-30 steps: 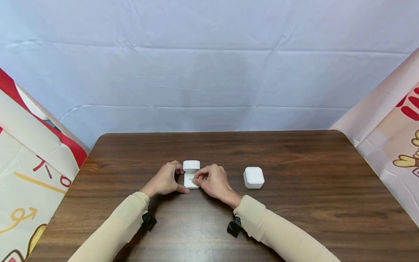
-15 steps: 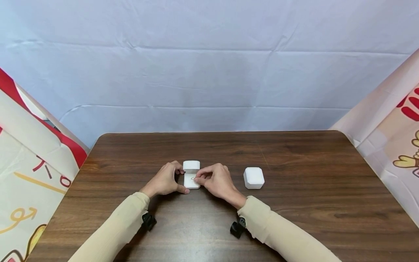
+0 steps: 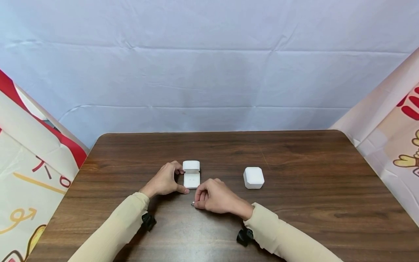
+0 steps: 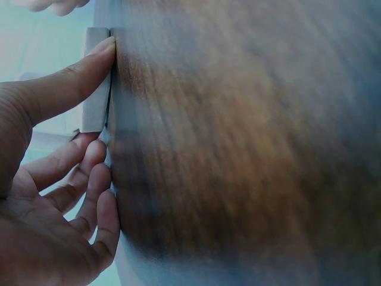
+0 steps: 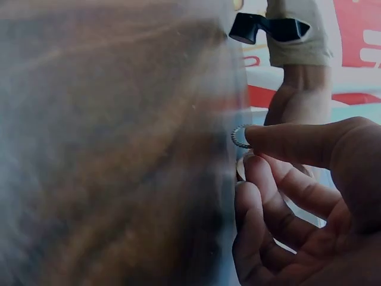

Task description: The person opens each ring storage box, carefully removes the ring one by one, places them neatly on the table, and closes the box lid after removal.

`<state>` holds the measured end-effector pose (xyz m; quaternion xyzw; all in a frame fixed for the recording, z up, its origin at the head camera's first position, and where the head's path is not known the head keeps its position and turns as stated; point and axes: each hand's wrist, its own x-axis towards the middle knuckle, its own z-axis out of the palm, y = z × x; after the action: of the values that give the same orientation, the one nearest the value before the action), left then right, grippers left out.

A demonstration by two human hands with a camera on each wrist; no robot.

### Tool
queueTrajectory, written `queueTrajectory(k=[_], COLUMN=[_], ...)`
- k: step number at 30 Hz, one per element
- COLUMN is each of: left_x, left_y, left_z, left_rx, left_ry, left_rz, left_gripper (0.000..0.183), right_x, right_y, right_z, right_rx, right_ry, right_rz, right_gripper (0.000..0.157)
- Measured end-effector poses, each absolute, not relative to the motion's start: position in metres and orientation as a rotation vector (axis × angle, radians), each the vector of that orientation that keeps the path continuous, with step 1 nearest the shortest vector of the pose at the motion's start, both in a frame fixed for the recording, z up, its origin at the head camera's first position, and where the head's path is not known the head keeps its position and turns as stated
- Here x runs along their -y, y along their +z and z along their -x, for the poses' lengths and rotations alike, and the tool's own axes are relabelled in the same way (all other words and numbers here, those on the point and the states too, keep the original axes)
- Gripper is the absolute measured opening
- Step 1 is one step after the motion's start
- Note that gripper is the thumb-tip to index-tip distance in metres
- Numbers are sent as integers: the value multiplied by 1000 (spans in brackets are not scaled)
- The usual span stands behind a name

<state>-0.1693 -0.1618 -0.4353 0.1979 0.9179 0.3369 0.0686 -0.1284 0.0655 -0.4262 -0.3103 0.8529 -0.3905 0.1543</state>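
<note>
Fingers (image 3: pixel 200 193) of the right hand (image 3: pixel 214 196), nearly together, are pinching a ring (image 3: pixel 192 204), loop pointing left, on the person's side of the open box (image 3: pixel 191 178). From the left wrist, the left hand's (image 4: pixel 53 162) parted thumb and forefinger are gripping that box. From the right wrist, the loop is jutting past those fingers.

The left sleeve (image 3: pixel 108 229) and right sleeve (image 3: pixel 291 234) were long, pale cream and plain, with light creases and a soft, matte look. A small, angular black device (image 3: pixel 148 221) was worn at the left cuff (image 3: pixel 140 202), and a similar black block (image 3: pixel 243 237) at the right cuff (image 3: pixel 258 216); the fingers (image 4: pixel 108 217) were bare.
</note>
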Motion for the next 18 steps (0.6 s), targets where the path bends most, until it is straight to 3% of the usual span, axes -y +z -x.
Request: queueTrajectory(k=[18], left_x=[162], left_y=[-436], left_z=[170], left_rx=[-2771], left_ry=[1019], left_rz=[-607], left_gripper=[49], right_x=[-61], right_y=[-430], right_z=[122], right_rx=[-2441], right_ry=[-1067], right_rz=[926], right_gripper=[14])
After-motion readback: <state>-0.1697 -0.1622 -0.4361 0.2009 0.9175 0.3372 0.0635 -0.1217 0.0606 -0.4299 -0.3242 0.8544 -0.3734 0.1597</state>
